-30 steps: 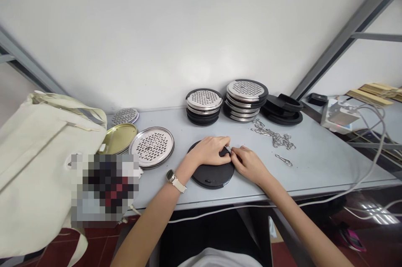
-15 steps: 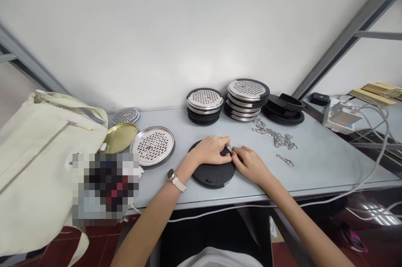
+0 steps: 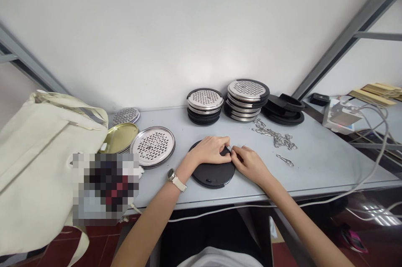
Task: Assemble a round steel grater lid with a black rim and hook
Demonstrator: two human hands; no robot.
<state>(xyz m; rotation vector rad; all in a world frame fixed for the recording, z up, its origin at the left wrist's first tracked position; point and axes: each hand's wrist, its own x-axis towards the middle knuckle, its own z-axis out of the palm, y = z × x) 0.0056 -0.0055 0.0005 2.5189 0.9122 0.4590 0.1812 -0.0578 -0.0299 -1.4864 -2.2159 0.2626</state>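
Observation:
A black round lid (image 3: pixel 212 173) lies flat near the table's front edge. My left hand (image 3: pixel 211 150) rests on its far rim, fingers curled over the edge. My right hand (image 3: pixel 249 164) meets it at the lid's right rim. Between the fingertips of both hands sits a small silver metal piece (image 3: pixel 229 149), pinched against the rim. A wristwatch (image 3: pixel 175 180) is on my left wrist.
Two stacks of perforated steel discs with black rims (image 3: pixel 204 105) (image 3: pixel 247 98) and black lids (image 3: pixel 283 109) stand at the back. Loose metal chains (image 3: pixel 275 136) and a clip (image 3: pixel 285 160) lie right. A perforated disc (image 3: pixel 152 146), gold lid (image 3: pixel 120 137) and cream bag (image 3: pixel 37 158) sit left. Cables (image 3: pixel 373 133) hang right.

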